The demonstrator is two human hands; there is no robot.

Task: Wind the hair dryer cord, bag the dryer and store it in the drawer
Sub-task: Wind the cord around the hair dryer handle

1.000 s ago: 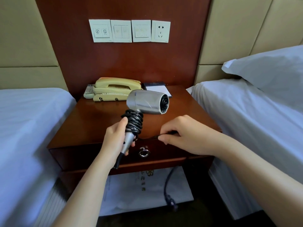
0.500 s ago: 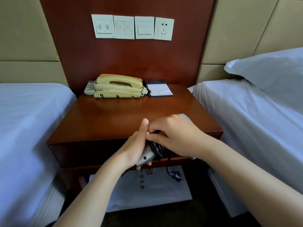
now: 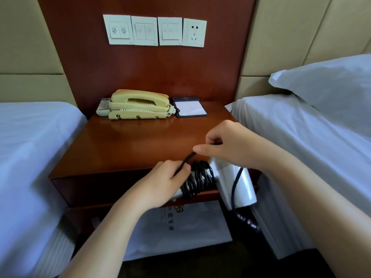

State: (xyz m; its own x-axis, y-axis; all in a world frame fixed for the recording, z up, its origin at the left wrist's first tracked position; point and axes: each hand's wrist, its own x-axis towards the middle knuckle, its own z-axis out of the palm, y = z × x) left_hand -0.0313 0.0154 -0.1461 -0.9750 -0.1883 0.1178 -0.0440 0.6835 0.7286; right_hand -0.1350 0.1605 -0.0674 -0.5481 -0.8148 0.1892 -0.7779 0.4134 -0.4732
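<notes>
Several coils of cord ringed the hair dryer where the left hand gripped it, while the right hand pinched the strand just above, another wrap seemingly next.

beige phone at back of bench, handset on cradle, curly phone lead along front. white remote touching its left end, dark notepad holder just right. three switch plates plus socket in row on wood panel above. white bed on left, second bed on right with pillow.
</notes>
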